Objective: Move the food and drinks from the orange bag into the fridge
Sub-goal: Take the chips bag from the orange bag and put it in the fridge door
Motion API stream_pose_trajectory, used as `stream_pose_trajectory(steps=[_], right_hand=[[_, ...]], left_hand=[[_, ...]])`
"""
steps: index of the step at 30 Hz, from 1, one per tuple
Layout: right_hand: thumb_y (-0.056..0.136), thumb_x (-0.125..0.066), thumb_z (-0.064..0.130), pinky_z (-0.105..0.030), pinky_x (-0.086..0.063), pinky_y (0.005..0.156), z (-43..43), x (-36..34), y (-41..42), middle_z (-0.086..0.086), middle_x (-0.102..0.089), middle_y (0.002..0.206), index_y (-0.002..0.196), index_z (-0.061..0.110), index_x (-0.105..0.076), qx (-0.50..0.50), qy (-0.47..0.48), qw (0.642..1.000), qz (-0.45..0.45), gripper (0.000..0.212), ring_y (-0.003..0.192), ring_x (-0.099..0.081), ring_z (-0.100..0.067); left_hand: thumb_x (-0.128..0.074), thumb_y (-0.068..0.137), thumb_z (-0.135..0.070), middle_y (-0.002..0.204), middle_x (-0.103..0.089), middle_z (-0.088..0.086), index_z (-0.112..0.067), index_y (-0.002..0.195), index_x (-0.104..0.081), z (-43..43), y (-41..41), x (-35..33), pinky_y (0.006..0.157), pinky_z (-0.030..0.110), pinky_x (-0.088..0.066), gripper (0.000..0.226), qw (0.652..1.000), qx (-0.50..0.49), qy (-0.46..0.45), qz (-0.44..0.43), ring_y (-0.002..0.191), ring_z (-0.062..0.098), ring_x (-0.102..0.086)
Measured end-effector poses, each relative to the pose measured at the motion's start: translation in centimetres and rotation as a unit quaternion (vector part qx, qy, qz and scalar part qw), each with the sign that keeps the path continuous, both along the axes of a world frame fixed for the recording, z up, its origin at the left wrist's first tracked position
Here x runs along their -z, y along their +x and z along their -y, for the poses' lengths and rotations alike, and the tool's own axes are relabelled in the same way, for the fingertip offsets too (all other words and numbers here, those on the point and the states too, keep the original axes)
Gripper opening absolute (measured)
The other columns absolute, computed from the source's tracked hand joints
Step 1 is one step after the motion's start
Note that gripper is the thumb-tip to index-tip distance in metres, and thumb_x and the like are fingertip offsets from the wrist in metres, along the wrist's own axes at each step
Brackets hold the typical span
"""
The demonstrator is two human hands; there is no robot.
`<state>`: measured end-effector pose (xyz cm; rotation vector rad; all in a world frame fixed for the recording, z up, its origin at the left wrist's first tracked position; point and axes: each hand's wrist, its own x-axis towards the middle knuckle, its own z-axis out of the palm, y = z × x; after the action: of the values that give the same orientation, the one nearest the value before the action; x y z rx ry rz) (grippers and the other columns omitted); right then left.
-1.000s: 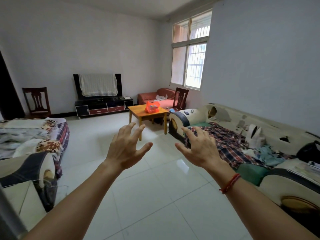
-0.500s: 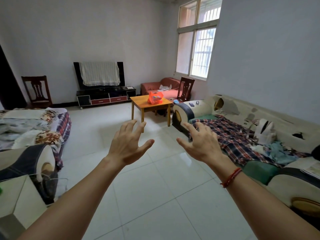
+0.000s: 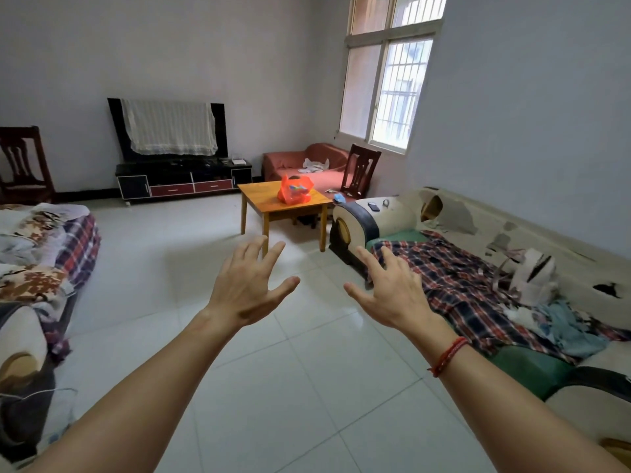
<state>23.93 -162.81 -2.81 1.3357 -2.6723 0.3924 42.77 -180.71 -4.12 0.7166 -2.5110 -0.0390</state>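
Note:
An orange plastic bag (image 3: 295,190) with coloured items showing through it stands on a small wooden table (image 3: 259,199) across the room. My left hand (image 3: 247,283) and my right hand (image 3: 392,291) are stretched out in front of me, fingers spread, holding nothing. Both hands are well short of the table, over the white tiled floor. No fridge is in view.
A long sofa (image 3: 478,268) with a plaid cloth and clothes lines the right wall. Another sofa (image 3: 41,261) piled with blankets sits at left. A TV stand (image 3: 184,180), a red couch (image 3: 307,165) and wooden chairs (image 3: 360,170) stand at the back. Tiled floor lies between.
The table and orange bag have grown larger and nearer in view as I move toward them. Both hands stay outstretched and spread.

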Motion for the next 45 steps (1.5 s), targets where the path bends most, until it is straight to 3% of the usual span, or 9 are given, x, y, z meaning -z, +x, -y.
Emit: stream_pose_trajectory(steps=[13,18,32,45], right_hand=[[0.094,-0.043,0.070,-0.055,-0.033,0.113,16.0,1.9,-16.9,-0.011,-0.032,0.157,0.157,0.039,-0.020,-0.001,0.004,1.000,0.007,0.073,0.142,-0.034,-0.032],[0.095,-0.044,0.068,-0.058,-0.029,0.115,23.3,2.2,-25.8,-0.012,-0.026,0.162,0.157,0.039,-0.021,-0.012,0.008,1.000,0.011,0.072,0.147,-0.028,-0.034],[0.093,-0.044,0.069,-0.053,-0.038,0.111,41.2,2.4,-46.7,-0.011,-0.034,0.156,0.156,0.038,-0.025,-0.036,0.034,0.999,0.023,0.072,0.140,-0.035,-0.034],[0.093,-0.043,0.070,-0.056,-0.033,0.114,63.2,5.8,-62.0,-0.012,-0.031,0.160,0.156,0.039,-0.022,-0.017,0.071,0.997,0.035,0.074,0.144,-0.033,-0.036]], left_hand=[[-0.028,0.083,-0.075,0.152,-0.037,0.008,-0.025,0.147,-0.038,16.0,-16.8,1.8,0.105,0.047,-0.041,0.082,1.000,0.012,0.022,0.017,0.138,0.027,-0.035],[-0.033,0.084,-0.072,0.147,-0.041,0.009,-0.024,0.147,-0.040,22.5,-25.4,2.2,0.106,0.044,-0.039,0.079,1.000,0.000,0.019,0.010,0.136,0.026,-0.036],[-0.030,0.082,-0.074,0.148,-0.040,0.008,-0.024,0.146,-0.041,40.0,-45.3,2.8,0.106,0.042,-0.038,0.081,0.998,-0.028,0.049,0.022,0.136,0.025,-0.036],[-0.024,0.080,-0.076,0.152,-0.037,0.007,-0.026,0.149,-0.038,62.9,-60.7,6.5,0.108,0.044,-0.035,0.087,0.996,-0.025,0.068,0.052,0.139,0.024,-0.033]])
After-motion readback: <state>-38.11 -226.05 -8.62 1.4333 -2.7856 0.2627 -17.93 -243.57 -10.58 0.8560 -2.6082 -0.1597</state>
